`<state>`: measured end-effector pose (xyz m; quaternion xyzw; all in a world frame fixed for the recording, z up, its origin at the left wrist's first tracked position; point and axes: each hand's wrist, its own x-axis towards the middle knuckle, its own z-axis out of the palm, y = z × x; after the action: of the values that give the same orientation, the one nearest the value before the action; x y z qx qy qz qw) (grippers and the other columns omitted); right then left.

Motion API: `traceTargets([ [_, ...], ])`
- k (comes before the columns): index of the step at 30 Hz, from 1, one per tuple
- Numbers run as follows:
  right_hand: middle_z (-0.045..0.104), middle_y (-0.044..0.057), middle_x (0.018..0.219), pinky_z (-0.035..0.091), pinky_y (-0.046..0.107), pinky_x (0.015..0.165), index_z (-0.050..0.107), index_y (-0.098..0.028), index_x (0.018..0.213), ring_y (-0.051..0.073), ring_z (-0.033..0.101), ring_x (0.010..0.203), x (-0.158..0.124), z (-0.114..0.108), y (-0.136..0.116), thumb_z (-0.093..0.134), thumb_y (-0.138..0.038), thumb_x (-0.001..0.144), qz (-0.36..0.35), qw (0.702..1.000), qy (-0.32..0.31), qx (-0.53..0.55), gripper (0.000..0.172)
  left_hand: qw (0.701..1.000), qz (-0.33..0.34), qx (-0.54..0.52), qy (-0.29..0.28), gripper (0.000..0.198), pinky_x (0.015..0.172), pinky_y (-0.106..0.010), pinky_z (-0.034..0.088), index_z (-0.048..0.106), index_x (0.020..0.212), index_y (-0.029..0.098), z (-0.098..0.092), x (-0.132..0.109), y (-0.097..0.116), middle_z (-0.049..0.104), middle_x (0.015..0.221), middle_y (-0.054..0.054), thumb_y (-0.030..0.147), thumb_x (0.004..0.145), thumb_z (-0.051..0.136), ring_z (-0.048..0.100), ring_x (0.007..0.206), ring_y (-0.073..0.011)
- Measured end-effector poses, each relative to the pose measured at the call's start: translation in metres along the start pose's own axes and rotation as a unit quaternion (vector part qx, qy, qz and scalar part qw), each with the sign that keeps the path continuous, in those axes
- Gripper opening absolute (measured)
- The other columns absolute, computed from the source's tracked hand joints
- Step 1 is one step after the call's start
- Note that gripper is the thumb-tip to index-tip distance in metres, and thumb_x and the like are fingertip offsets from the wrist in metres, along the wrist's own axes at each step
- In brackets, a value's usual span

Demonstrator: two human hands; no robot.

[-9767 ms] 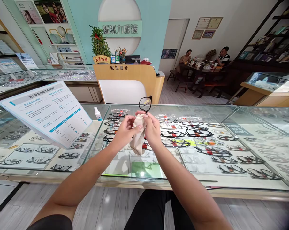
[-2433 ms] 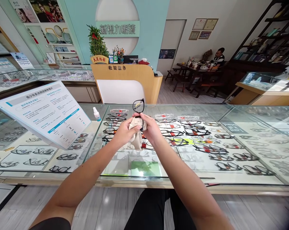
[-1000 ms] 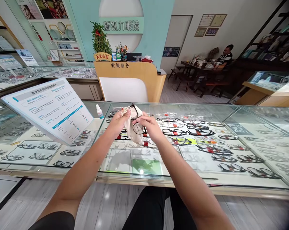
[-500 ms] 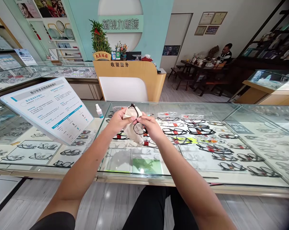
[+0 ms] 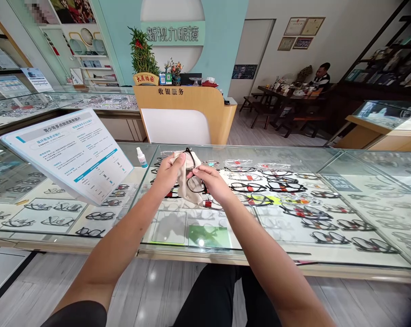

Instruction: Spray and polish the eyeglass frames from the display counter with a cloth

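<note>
Above the glass counter, my left hand [image 5: 169, 171] is closed on a cream cleaning cloth [image 5: 188, 196], its thumb pressed on the cloth near the upper lens. A pair of black-framed eyeglasses [image 5: 195, 184] is tilted almost upright, with the cloth behind and around its upper part. The fingers of my right hand [image 5: 211, 179] pinch the glasses near their middle. One lens hangs low in front of the cloth; the other is partly covered by cloth and fingers.
Under the glass top of the display counter [image 5: 232, 254] lie rows of eyeglasses [image 5: 292, 185]. A small white bottle [image 5: 141, 157] and a large tilted printed sign [image 5: 69, 154] stand to the left. Beyond are a wooden cashier desk [image 5: 185, 97] and a seated person [image 5: 321, 77].
My left hand has shifted slightly left, its thumb moving up the cloth, away from my right fingers. The lower lens now shows more fully below my right hand.
</note>
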<state>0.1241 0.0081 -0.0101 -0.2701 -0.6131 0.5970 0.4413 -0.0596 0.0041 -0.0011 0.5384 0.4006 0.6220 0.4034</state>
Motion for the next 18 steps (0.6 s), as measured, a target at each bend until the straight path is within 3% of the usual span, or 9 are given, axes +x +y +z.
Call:
traceTargets([
  [7,0.064,0.001,0.074,0.043,0.032,0.072,0.084,-0.023,0.080,0.017,0.054,0.074,-0.002,0.004,-0.005,0.084,-0.068,0.086,-0.005,1.000,-0.017,-0.021,0.046,0.997,-0.054,-0.050,-0.003,0.065,0.055,-0.026,0.038,0.065,0.078,0.019,0.000,0.002,-0.001,0.057,0.064,0.004,0.076,0.071,0.095,0.047,0.056,-0.0106],
  [12,0.070,0.001,0.077,0.047,0.032,0.076,0.082,-0.023,0.076,0.018,0.058,0.075,0.000,0.001,-0.003,0.088,-0.071,0.080,0.000,1.000,0.007,0.022,0.049,0.986,-0.098,-0.057,-0.126,0.058,0.059,-0.026,0.046,0.069,0.093,0.020,-0.005,0.004,0.011,0.068,0.069,0.002,0.056,0.065,0.105,0.059,0.058,-0.0137],
  [14,0.070,0.001,0.077,0.048,0.032,0.076,0.081,-0.023,0.076,0.017,0.058,0.073,0.000,0.001,-0.004,0.088,-0.070,0.080,0.005,1.000,0.011,0.028,0.048,0.981,-0.102,-0.066,-0.151,0.058,0.061,-0.026,0.048,0.069,0.096,0.020,-0.004,0.003,0.015,0.071,0.072,0.002,0.047,0.062,0.107,0.061,0.060,-0.0143],
  [18,0.072,0.001,0.078,0.051,0.034,0.079,0.083,-0.023,0.079,0.019,0.062,0.076,-0.002,0.005,-0.005,0.087,-0.074,0.081,0.006,1.000,-0.013,0.023,0.051,0.992,-0.069,-0.057,-0.093,0.058,0.061,-0.025,0.046,0.068,0.093,0.020,0.002,-0.002,0.012,0.069,0.073,0.002,0.050,0.062,0.107,0.057,0.062,-0.0125],
])
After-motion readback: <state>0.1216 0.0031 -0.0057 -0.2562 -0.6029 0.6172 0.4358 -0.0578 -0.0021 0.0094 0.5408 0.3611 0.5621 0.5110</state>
